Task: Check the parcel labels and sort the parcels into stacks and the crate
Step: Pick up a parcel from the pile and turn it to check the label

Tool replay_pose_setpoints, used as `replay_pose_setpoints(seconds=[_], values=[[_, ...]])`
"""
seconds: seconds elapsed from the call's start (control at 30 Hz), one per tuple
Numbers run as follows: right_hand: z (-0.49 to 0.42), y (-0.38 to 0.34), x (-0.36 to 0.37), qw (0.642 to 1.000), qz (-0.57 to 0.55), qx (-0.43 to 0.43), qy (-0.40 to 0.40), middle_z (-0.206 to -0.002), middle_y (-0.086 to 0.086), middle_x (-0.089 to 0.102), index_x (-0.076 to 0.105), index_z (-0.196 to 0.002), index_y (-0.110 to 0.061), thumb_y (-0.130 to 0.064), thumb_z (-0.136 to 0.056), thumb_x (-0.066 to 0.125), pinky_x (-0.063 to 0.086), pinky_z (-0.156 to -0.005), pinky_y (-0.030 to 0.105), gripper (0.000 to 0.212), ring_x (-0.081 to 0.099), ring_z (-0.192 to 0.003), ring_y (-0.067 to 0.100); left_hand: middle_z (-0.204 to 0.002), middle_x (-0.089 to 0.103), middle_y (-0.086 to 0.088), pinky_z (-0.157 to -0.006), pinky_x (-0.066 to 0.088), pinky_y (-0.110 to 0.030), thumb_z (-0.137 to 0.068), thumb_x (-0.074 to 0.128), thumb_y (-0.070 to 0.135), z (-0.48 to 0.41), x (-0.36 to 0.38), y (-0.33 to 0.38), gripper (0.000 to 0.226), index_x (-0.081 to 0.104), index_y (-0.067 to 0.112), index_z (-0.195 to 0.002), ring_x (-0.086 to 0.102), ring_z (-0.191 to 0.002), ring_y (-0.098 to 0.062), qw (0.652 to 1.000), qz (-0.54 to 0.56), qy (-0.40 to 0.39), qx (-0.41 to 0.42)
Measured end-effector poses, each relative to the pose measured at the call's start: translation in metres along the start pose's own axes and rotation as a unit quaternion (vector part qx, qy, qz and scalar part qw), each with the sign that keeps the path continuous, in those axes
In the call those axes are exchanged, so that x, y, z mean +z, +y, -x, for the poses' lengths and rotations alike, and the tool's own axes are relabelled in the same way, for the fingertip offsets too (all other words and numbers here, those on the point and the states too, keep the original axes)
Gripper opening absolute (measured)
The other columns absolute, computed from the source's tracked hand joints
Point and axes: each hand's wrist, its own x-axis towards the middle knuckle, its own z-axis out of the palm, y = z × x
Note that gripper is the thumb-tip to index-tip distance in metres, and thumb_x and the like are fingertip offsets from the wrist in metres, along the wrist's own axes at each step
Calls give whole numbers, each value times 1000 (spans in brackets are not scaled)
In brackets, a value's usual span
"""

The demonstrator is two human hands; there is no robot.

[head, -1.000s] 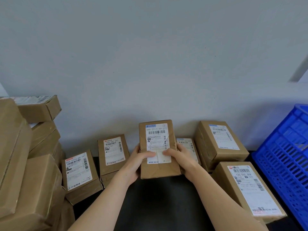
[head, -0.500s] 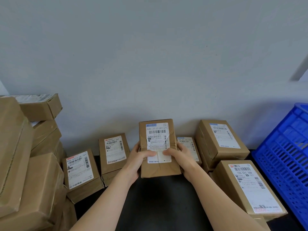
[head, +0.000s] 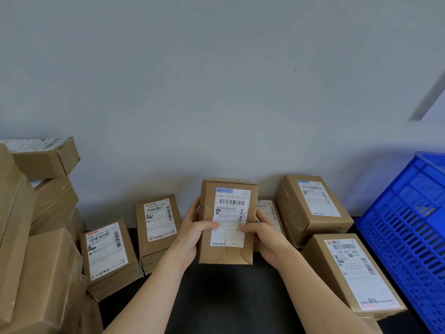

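wall: plain pale grey wall (head: 216, 80) fills the upper half; the table butts against it. No change vs 0.5 s ago.
left pile: tall left pile (head: 36, 261) of brown cartons at the frame edge, stacked unevenly, top one label-up. Same as before.
blue crate: slotted plastic blue crate (head: 409, 237) at far right, cut off by the frame; sits a touch further into view than before.
tabletop: dark matte tabletop (head: 228, 297), bare btw the forearms.
133 E01 308 parcel: 133 E01 308 parcel (head: 320, 256) lies flat, label up, just beside the crate.
rear right parcel: rear right parcel (head: 313, 206) on top of another carton, by the wall.
front left parcel: front left parcel (head: 106, 251) tilted, label up, on another box.
360 G67 681 parcel: 360 G67 681 parcel (head: 157, 220) on a second box, near the wall.
held parcel: held parcel (head: 227, 254) upright at centre, above the table, face to the camera; slightly lower in frame than before, top flap now showing.
left hand: left hand (head: 192, 235) wraps the parcel's left edge, thumb on the face. Grip unchanged.
right hand: right hand (head: 267, 235) wraps the right edge, thumb on the face.
label: label (head: 231, 203) reads 640- Z7-21 001 [21]; small print too blurred to read.
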Motion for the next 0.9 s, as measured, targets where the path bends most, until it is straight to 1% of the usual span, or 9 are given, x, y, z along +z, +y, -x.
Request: replay_pose_setpoints(seconds=[0.07,0.13,0.27,0.37,0.5,0.63,0.7,0.77,0.9], values=[[1,-2,-1,1000,-5,1,2,-113,-1,69,56,-127,-32,9,-81,58,46,-97,50,62,59,-110,26,-114,64,0,-74,48,-35,-77,61,-12,0,1,1,71,44,38,-124,60,-103,-21,1000,6,-1,3],[2,-3,-3,1000,-3,5,7,-115,0,68,54,-129,-34,7,-83,58,44,-100,52,62,59,-111,26,-115,64,-1,-73,47,-34,-76,60,-13,-2,1,0,72,44,36,-126,59,-104,-22,1000,14,-2,1],[6,-10,-5,1000,-8,7,14,-112,-1,69,54,-126,-35,1,-85,58,45,-99,46,55,61,-107,22,-115,66,-2,-77,48,-36,-78,61,-6,-4,2,0,66,48,31,-131,59,-105,-23,1000,25,3,0],[7,-19,-6,1000,-8,5,22,-112,0,68,55,-125,-32,-8,-88,58,42,-101,45,44,59,-108,21,-111,68,-2,-82,51,-43,-81,64,5,-5,7,5,54,51,32,-127,62,-103,-25,999,40,11,2],[13,-35,-8,999,-7,-16,28,-108,-5,69,60,-120,-32,-20,-91,58,47,-92,37,32,60,-106,16,-110,70,-3,-83,52,-46,-85,63,23,-4,22,18,39,55,30,-122,65,-101,-25,999,51,11,13],[22,-50,-18,996,27,-36,82,-112,-5,66,55,-127,-30,-35,-87,64,51,-81,30,42,62,-102,13,-106,70,-2,-78,53,-43,-84,64,28,-2,48,35,44,53,28,-126,65,-100,-24,997,65,24,34],[27,-57,-26,991,38,-53,116,-109,-5,67,55,-128,-28,-39,-85,67,53,-89,35,46,63,-101,14,-107,69,-1,-73,52,-39,-84,65,27,1,63,43,48,50,28,-129,64,-98,-22,996,69,31,52],[37,-67,-37,985,43,-83,148,-107,-6,67,57,-127,-26,-40,-84,68,53,-91,35,47,63,-101,13,-110,68,-1,-69,50,-35,-84,66,25,6,84,50,53,47,28,-133,63,-97,-19,995,66,32,72],[66,-94,-68,967,57,-156,192,-106,-8,66,60,-124,-24,-35,-88,64,48,-72,19,38,61,-98,8,-107,67,3,-63,48,-33,-83,68,21,22,133,64,57,45,30,-134,63,-94,-16,991,74,22,111]])
